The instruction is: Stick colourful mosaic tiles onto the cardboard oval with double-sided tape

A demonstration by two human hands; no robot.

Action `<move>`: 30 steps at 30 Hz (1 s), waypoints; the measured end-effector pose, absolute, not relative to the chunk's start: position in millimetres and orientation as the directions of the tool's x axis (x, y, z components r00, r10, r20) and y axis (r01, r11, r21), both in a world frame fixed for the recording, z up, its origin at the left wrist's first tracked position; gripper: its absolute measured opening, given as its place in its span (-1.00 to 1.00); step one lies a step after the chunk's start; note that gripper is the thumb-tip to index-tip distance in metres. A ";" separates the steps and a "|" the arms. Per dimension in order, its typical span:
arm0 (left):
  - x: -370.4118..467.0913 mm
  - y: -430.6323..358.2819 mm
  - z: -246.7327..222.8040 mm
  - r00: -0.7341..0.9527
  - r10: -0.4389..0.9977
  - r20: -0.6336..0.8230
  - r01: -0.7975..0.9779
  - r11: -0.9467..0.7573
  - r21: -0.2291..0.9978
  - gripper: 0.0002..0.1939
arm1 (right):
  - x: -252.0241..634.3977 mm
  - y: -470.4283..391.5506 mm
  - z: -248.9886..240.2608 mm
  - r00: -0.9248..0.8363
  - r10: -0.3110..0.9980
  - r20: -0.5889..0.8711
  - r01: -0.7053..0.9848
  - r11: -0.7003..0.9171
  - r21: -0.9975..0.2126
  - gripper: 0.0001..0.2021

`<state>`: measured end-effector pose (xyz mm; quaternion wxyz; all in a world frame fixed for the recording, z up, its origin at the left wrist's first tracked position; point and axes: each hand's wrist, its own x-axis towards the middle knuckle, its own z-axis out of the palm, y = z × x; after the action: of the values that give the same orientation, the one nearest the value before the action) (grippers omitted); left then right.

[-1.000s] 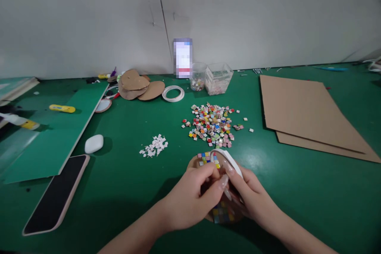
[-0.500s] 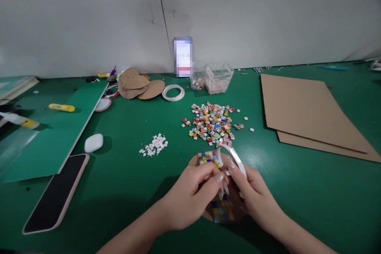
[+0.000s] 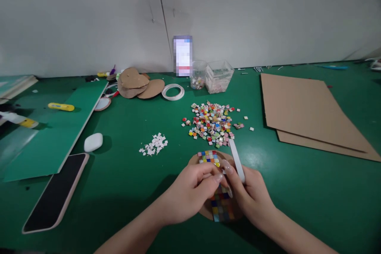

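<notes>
Near the front edge lies a round cardboard disc (image 3: 194, 160) with rows of coloured mosaic tiles (image 3: 208, 154) on it. Over the disc, my right hand (image 3: 253, 190) is closed round a roll of white tape (image 3: 237, 162), seen nearly edge-on. My left hand (image 3: 190, 190) has its thumb and fingers pinched together beside the right fingertips; whatever small thing they hold is hidden. Just beyond the disc spreads a pile of loose coloured tiles (image 3: 212, 123). White paper scraps (image 3: 154, 145) lie to the left of it.
Cardboard sheets (image 3: 303, 111) lie on the right. At the back stand a lit phone (image 3: 183, 56), a clear cup (image 3: 199, 76) and a clear box (image 3: 219, 77). Cardboard pieces (image 3: 151, 89) and a tape roll (image 3: 173, 92) lie back left; a dark phone (image 3: 56, 194) is front left.
The white tape roll has turned from showing its ring opening to nearly edge-on. Both hands have shifted slightly, and more of the disc's upper right edge shows.
</notes>
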<state>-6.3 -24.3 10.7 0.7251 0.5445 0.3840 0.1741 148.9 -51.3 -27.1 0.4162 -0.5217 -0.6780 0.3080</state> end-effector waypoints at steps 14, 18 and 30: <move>-4.0 -24.5 9.8 0.619 0.699 -0.358 0.186 0.312 0.932 -0.79 | 150.9 -52.6 -30.2 -0.184 0.961 0.206 0.505 0.272 -0.819 -0.71; -3.1 -24.5 10.3 0.611 0.708 -0.354 0.183 0.308 0.933 -0.81 | 152.4 -52.0 -30.5 -0.204 0.963 0.175 0.501 0.256 -0.827 -0.71; -1.4 -25.1 10.3 0.554 0.758 -0.345 0.255 0.240 0.937 -0.77 | 150.5 -50.2 -26.2 -0.212 0.970 0.118 0.483 0.209 -0.851 -0.66</move>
<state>-1.4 -25.1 10.3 0.6581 0.5862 0.4321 0.1912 150.5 -50.2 -26.2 0.3481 -0.5222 -0.6953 0.3501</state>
